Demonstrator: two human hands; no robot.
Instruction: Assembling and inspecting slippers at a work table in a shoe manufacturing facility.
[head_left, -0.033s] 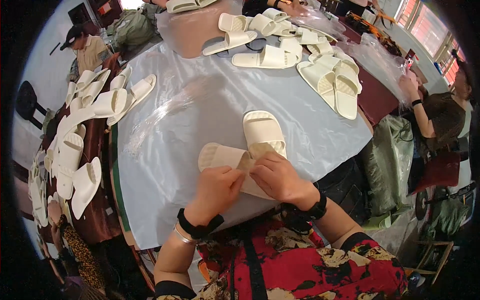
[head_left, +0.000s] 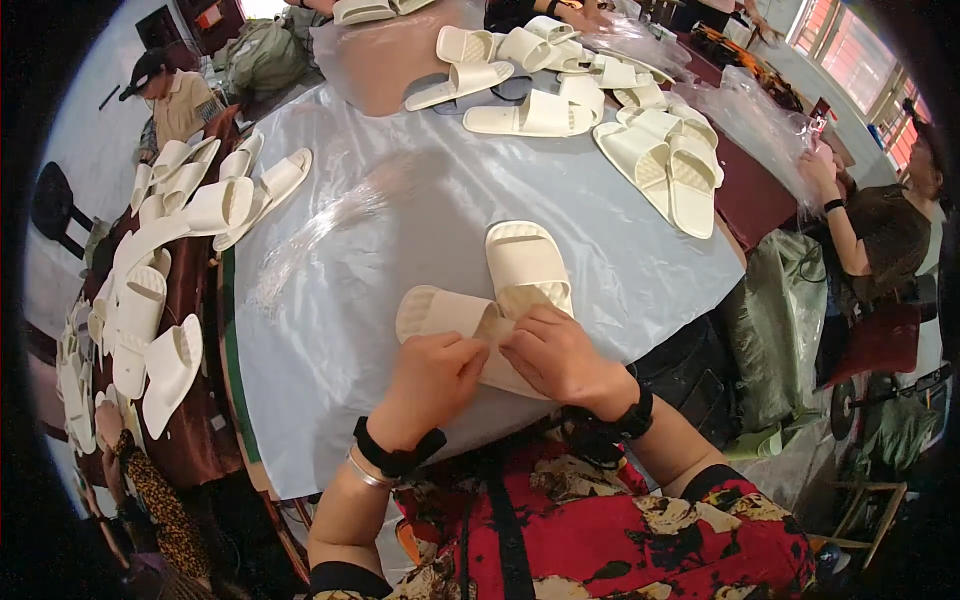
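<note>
Two cream slide slippers lie in front of me on the grey-white sheet. One slipper (head_left: 528,262) points away from me. The other slipper (head_left: 445,310) lies slantwise, its toe to the left, partly under my hands. My left hand (head_left: 432,380) is closed in a pinch over the slanted slipper, just behind its strap. Beside it, nearly touching, my right hand (head_left: 555,352) is closed too, fingertips bent down by the heel of the far-pointing slipper. Whatever sits between the fingertips is too small or hidden to make out.
A bundle of thin clear plastic strands (head_left: 335,225) lies on the sheet (head_left: 370,400) to the left. Cream slippers (head_left: 655,160) gather at the far right; more slippers (head_left: 170,370) cover the brown table at left. Other people (head_left: 880,220) work around. A green sack (head_left: 785,320) stands at right.
</note>
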